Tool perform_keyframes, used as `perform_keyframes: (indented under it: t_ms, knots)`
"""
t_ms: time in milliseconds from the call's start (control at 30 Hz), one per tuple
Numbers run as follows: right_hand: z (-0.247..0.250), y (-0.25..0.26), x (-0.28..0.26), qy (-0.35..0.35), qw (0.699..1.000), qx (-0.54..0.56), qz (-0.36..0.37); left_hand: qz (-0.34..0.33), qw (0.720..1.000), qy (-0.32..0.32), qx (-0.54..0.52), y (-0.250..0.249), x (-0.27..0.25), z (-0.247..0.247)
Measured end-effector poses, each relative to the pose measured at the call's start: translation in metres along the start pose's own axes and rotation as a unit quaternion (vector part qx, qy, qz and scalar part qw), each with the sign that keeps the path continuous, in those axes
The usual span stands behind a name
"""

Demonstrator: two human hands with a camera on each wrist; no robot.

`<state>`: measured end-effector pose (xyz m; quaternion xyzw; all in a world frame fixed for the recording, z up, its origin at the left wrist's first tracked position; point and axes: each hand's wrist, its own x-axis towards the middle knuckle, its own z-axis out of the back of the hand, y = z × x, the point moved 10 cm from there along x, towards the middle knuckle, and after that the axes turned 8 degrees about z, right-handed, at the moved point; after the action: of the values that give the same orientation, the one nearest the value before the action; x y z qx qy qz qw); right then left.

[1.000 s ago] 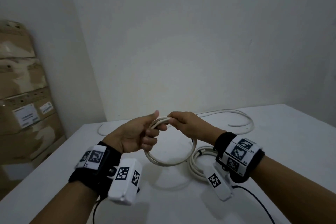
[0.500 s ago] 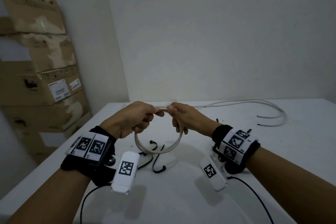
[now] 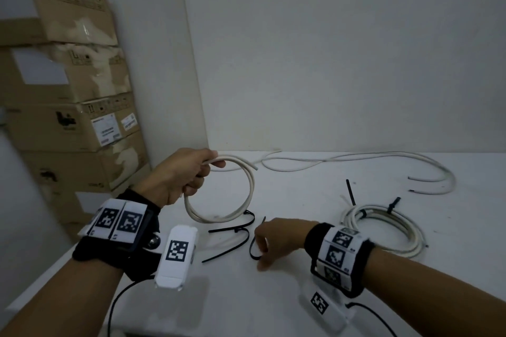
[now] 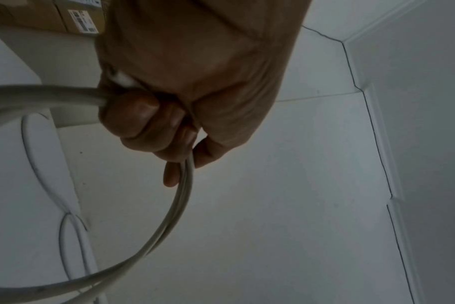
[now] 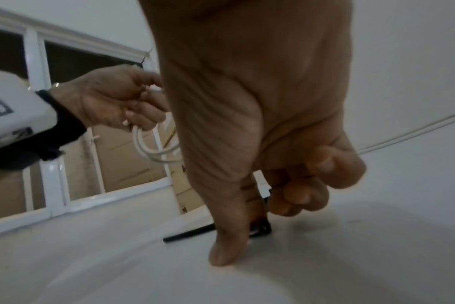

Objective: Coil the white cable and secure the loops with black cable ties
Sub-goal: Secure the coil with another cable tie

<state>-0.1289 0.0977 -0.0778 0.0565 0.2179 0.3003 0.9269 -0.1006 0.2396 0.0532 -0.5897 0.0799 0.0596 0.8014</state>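
My left hand (image 3: 208, 172) grips a small coil of white cable (image 3: 250, 189), two loops wide, and holds it upright above the table. The left wrist view shows the fingers (image 4: 148, 123) curled round the white cable (image 4: 169, 222). My right hand (image 3: 261, 252) is down at the table, right of and below the coil. Its thumb and curled fingers pinch a black cable tie (image 3: 252, 247). In the right wrist view the black cable tie (image 5: 190, 234) runs out along the table from behind the thumb (image 5: 229, 242). Two more black ties (image 3: 232, 228) lie under the coil.
A larger white coil (image 3: 388, 230) bound with black ties lies on the white table (image 3: 273, 295) at the right. Loose white cables (image 3: 356, 159) trail along the back by the wall. Stacked cardboard boxes (image 3: 76, 117) stand beyond the table's left edge.
My right hand has let go of the coil and dropped to the black ties on the table. The left hand alone keeps the coil, and the view has swung left.
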Motion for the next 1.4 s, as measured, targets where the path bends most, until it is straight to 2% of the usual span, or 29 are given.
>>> perform_keyframes:
  t_ms: [133,233,333,433,500,567,667,733,800,833,933,967,1100,1167,1233,1267,1400]
  knots:
    - [-0.007,0.007,0.002,0.004,1.0,-0.022,0.018,0.002,1.0,0.002,-0.028,0.0,-0.001,-0.003]
    - [0.006,-0.005,-0.011,-0.021,1.0,-0.022,-0.005,-0.004,0.999,-0.005,-0.052,-0.003,-0.001,-0.004]
    - [0.05,-0.028,-0.039,-0.138,0.989,-0.023,-0.045,-0.018,0.997,-0.021,-0.071,-0.008,0.001,-0.005]
    - [0.102,-0.054,-0.085,-0.297,0.952,0.037,-0.07,-0.028,0.996,-0.03,-0.085,-0.014,0.004,-0.012]
    - [0.126,-0.072,-0.122,-0.418,0.894,0.15,-0.06,-0.032,0.994,-0.033,-0.097,-0.018,0.008,-0.02]
    - [0.135,-0.083,-0.154,-0.511,0.811,0.283,-0.028,-0.038,0.992,-0.034,-0.111,-0.023,0.012,-0.03]
    - [0.125,-0.087,-0.179,-0.578,0.688,0.438,0.033,-0.048,0.991,-0.029,-0.125,-0.033,0.019,-0.049]
    - [0.113,-0.092,-0.186,-0.604,0.605,0.517,0.047,-0.057,0.989,-0.023,-0.132,-0.039,0.021,-0.065]
    - [0.099,-0.099,-0.183,-0.607,0.534,0.587,0.043,-0.066,0.988,-0.019,-0.14,-0.044,0.023,-0.08]
    - [0.091,-0.102,-0.177,-0.6,0.512,0.614,0.034,-0.069,0.987,-0.016,-0.143,-0.046,0.023,-0.087]
    - [0.065,-0.111,-0.151,-0.561,0.479,0.676,-0.018,-0.084,0.986,-0.013,-0.142,-0.051,0.02,-0.11]
    - [0.054,-0.113,-0.141,-0.542,0.455,0.706,-0.035,-0.093,0.986,-0.019,-0.138,-0.054,0.017,-0.117]
    - [0.021,-0.112,-0.116,-0.467,0.291,0.834,-0.049,-0.133,0.983,-0.057,-0.112,-0.06,0.006,-0.137]
    - [0.017,-0.112,-0.11,-0.457,0.231,0.858,-0.045,-0.151,0.981,-0.077,-0.097,-0.058,0.004,-0.143]
    - [0.016,-0.11,-0.106,-0.452,0.186,0.872,-0.038,-0.167,0.978,-0.094,-0.085,-0.055,0.003,-0.147]
    - [0.018,-0.105,-0.103,-0.442,0.176,0.879,-0.03,-0.172,0.977,-0.096,-0.078,-0.053,0.003,-0.15]
    - [0.029,-0.087,-0.089,-0.385,0.176,0.906,-0.002,-0.176,0.977,-0.091,-0.075,-0.046,0.003,-0.161]
